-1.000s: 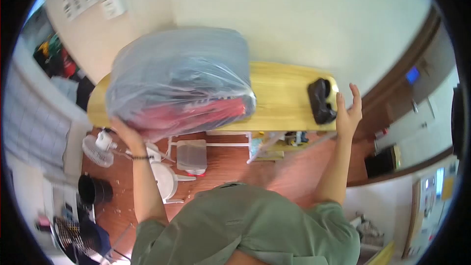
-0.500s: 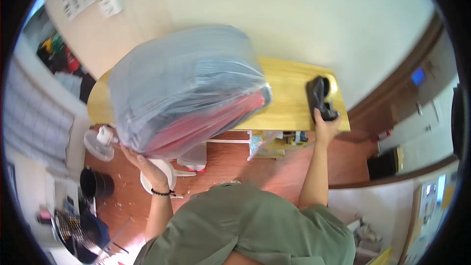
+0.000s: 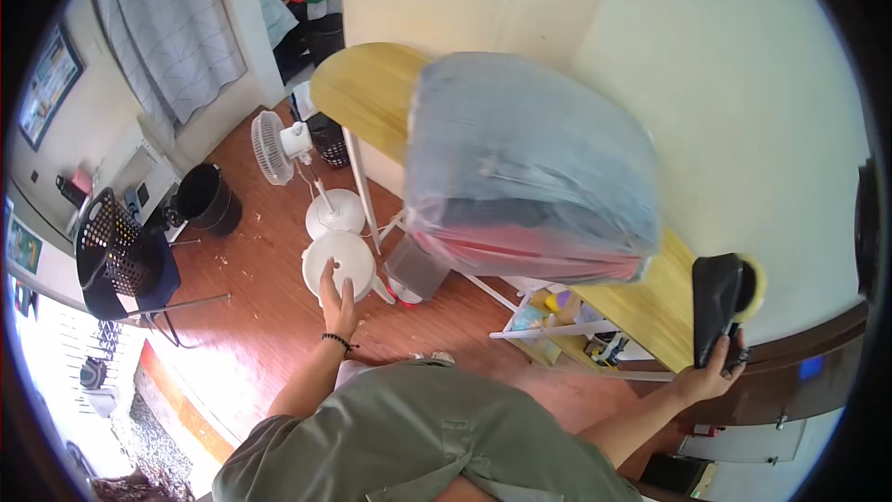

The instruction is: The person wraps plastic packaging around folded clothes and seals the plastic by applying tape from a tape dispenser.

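A large clear plastic bag point(image 3: 534, 158) stuffed with grey-blue and red cloth sits on the yellow wooden tabletop point(image 3: 372, 93). My right hand point(image 3: 711, 372), at the table's right end, is closed round a black tape dispenser point(image 3: 715, 297) carrying a roll of yellowish tape. My left hand point(image 3: 340, 305), a dark bracelet at its wrist, is off the bag with fingers stretched apart and nothing in them. It appears in front of a round white stool point(image 3: 339, 256); whether they touch cannot be seen.
A white standing fan point(image 3: 279, 147) is on the floor left of the table. Farther left are a black bin point(image 3: 208, 200) and a chair with a perforated black basket point(image 3: 116, 251). Below the table stands a small shelf point(image 3: 557, 321) with odds and ends.
My view has turned left. My left hand has come away from the bag's lower left edge. The tape dispenser remains in my right hand.
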The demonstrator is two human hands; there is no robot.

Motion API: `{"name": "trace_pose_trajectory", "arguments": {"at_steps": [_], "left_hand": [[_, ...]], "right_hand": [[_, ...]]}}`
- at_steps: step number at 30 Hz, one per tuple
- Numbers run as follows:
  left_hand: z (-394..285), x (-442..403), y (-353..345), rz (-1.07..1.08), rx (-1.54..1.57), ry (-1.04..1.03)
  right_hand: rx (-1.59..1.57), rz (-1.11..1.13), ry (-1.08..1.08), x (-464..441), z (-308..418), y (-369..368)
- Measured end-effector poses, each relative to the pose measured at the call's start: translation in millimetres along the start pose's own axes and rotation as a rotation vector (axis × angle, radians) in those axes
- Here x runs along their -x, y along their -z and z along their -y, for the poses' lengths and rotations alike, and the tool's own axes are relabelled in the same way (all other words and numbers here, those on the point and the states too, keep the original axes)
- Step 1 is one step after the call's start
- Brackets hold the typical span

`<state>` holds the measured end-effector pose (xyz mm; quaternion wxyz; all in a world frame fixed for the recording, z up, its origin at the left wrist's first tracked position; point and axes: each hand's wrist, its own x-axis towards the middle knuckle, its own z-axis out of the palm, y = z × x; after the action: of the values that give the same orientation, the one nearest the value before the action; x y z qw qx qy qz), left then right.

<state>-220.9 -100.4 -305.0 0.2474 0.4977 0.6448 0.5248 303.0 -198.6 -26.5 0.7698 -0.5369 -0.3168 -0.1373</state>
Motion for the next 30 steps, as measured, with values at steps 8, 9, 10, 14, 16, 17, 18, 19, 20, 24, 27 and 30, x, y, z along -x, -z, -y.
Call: {"name": "trace_pose_trajectory", "arguments": {"at_steps": [8,9,10,14,16,17,18,19,20,24,27,30], "left_hand": [[302.8,109.1,193.2,0.586,-0.484,0.775],[304.5,119.5,225.7,0.648,-0.612,0.868],[306.3,127.6,249.2,0.649,-0.669,0.947],[300.2,128.3,296.6,0.673,-0.775,1.009],[308.4,93.1,278.5,0.789,-0.683,0.807],[316.0,72.9,266.0,0.864,-0.62,0.695],[316.6,65.7,241.3,0.614,-0.536,0.47],[291.3,44.0,207.8,0.461,-0.417,0.632],[252.6,17.1,171.8,0.417,-0.329,0.531],[152.3,-54.3,25.2,0.411,0.115,0.415],[35.2,-56.5,-35.1,0.564,0.016,0.144],[-29.6,-37.6,-44.5,0.803,-0.193,0.027]], "right_hand": [[-0.601,-0.014,-0.078,39.5,82.3,-84.6],[-0.489,-0.028,-0.012,43.2,90.2,-94.0],[-0.365,-0.017,-0.004,43.7,93.5,-97.8],[-0.105,-0.106,0.009,29.9,56.1,-84.8],[0.068,-0.137,0.02,8.8,12.9,-57.6],[0.209,-0.178,-0.02,0.5,-2.1,-49.4],[0.351,-0.222,-0.064,-5.8,-16.3,-40.4],[0.49,-0.266,-0.108,-15.4,-33.5,-30.7],[0.497,-0.289,-0.127,-28.1,-66.8,-12.2],[0.854,-0.308,-0.124,-46.0,-122.8,22.3],[0.688,-0.22,-0.087,-54.2,-179.2,58.9],[0.775,-0.106,-0.171,-48.7,-192.6,76.8]]}}
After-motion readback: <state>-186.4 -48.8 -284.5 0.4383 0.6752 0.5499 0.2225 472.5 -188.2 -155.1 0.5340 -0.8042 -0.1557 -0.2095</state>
